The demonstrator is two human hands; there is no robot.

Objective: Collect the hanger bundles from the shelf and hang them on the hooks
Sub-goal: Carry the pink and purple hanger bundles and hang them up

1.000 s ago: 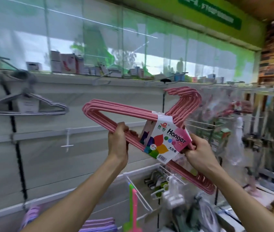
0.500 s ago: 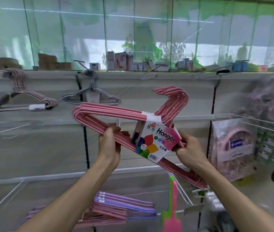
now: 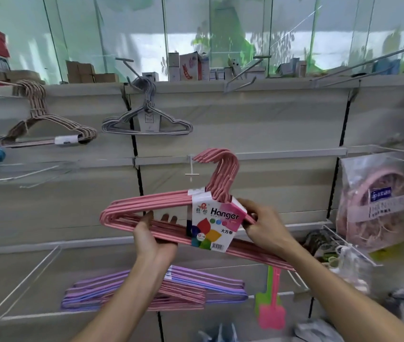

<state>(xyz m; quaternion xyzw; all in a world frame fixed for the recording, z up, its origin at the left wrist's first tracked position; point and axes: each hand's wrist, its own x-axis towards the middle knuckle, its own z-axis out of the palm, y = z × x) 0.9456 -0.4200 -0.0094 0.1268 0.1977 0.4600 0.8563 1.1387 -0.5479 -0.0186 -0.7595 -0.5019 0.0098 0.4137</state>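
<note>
Your left hand [image 3: 155,239] cups the pink bundle [image 3: 151,203] from under its bottom bars; your right hand [image 3: 264,224] pinches it beside the label [image 3: 214,222]. The bundle is mid-air before the wall, its hooks just right of the white peg [image 3: 191,166], not on it. Miss the peg tip and some hooks may catch while others slide past; a loose cup lets it tilt. More bundles [image 3: 161,288] wait on the wire shelf [image 3: 23,283] below.

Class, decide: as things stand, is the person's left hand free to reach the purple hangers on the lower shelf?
Probably not yet. The left hand is gripping the pink hangers, as is the right hand. Nothing blocks the purple hangers below; it would have to let go first.
</note>
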